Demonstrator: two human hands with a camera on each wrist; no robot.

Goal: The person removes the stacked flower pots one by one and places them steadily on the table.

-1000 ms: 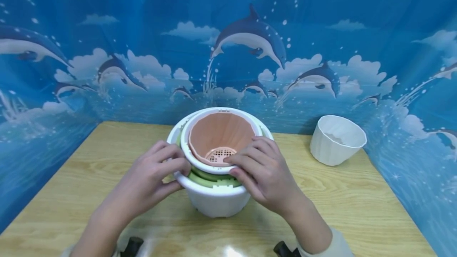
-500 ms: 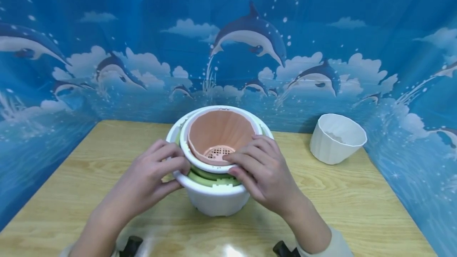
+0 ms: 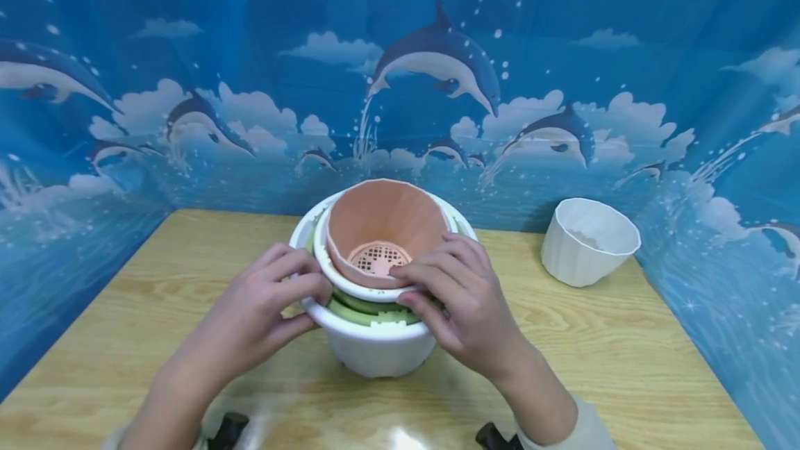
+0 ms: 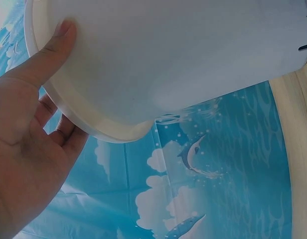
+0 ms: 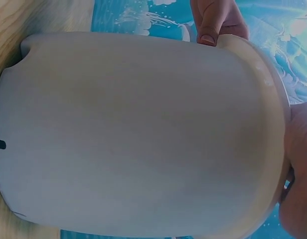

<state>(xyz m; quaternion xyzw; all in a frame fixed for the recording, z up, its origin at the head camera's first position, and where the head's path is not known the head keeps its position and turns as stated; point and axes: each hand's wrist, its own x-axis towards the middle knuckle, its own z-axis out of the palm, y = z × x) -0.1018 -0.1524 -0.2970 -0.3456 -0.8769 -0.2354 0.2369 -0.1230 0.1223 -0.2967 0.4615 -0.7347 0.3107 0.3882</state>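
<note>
A stack of nested flowerpots stands on the table. Outermost is a large white pot [image 3: 378,351], with a green pot's rim [image 3: 352,312] inside it. A smaller white pot's rim [image 3: 359,289] sits above the green, holding a peach pot [image 3: 387,210] with a perforated bottom. My left hand [image 3: 269,297] grips the large white pot's rim, thumb outside and fingers over the edge, as the left wrist view shows. My right hand [image 3: 459,301] pinches at the near right rims of the two inner pots, fingertips inside the peach pot and thumb below the small white rim.
A separate white fluted pot [image 3: 581,255] leans on the table [image 3: 631,353] at the back right. A blue dolphin-print curtain [image 3: 250,40] borders the table behind and at both sides. Two dark objects [image 3: 230,429] lie at the front edge, near the forearms.
The peach pot has risen slightly and tilted toward me, its far rim now standing above the small white rim. Both hands hold nearly the same places.
</note>
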